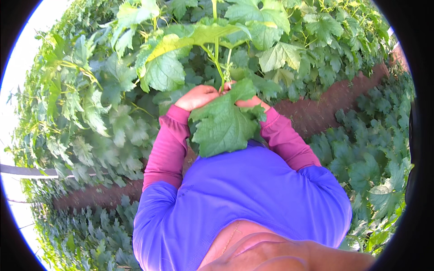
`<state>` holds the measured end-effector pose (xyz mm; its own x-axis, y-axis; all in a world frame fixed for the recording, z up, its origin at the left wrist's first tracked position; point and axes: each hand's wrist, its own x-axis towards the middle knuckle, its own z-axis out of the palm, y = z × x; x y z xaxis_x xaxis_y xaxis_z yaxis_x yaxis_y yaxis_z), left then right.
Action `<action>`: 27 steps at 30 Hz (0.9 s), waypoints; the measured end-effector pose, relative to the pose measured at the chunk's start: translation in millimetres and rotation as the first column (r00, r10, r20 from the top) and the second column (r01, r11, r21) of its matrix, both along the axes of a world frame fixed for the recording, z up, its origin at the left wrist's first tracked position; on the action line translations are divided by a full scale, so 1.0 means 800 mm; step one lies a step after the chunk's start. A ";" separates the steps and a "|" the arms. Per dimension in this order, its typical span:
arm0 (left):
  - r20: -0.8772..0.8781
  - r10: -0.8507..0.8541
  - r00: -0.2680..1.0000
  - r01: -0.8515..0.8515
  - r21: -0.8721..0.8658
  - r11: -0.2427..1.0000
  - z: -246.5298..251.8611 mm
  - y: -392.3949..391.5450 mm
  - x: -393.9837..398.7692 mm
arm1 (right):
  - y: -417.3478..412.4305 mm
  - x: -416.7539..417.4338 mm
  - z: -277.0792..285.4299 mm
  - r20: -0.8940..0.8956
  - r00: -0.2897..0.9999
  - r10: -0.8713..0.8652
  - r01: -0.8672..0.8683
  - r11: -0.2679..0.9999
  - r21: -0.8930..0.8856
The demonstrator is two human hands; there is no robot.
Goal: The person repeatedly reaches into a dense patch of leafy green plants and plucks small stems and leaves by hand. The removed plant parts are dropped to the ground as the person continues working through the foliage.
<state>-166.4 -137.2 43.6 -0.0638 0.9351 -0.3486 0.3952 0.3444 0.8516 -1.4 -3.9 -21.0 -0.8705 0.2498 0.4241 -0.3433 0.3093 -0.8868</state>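
A green vine stem (217, 57) with tendrils comes down in front of me to my two hands, which are close together at chest height. My left hand (200, 97) reaches in from the left side of the picture, its fingers curled at the stem's lower part. From the other side comes my right hand (249, 101), its fingertips beside the stem. A large lobed leaf (225, 125) hangs over both hands and hides most of the fingers. A wide leaf with a yellow edge (166, 69) spreads just above. Whether the fingers grip the stem cannot be made out.
Dense vine foliage (118, 67) rises ahead and to the left. A strip of brown soil (315, 106) runs between the rows at right, with more soil at lower left. Another leafy row (369, 169) stands at the right. A pale band (30, 172) crosses the left edge.
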 end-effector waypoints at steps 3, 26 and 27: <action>-0.084 -0.069 0.994 0.070 0.007 0.998 0.019 0.004 0.005 | -0.009 0.004 0.022 0.020 0.999 0.041 -0.037 0.988 -0.149; 0.559 0.026 0.828 0.017 -0.073 0.997 -0.007 -0.008 -0.025 | 0.008 0.002 0.006 0.079 0.997 0.019 -0.041 0.954 0.296; 0.581 0.034 0.813 0.006 -0.066 0.998 -0.002 -0.009 -0.025 | 0.010 -0.001 0.004 0.214 0.976 0.033 -0.058 0.992 0.114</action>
<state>-186.3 -144.6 41.8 0.1568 0.9108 -0.3819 -0.1718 0.4059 0.8976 -2.1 4.3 -17.5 -0.9529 0.1668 0.2533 -0.1678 0.4054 -0.8986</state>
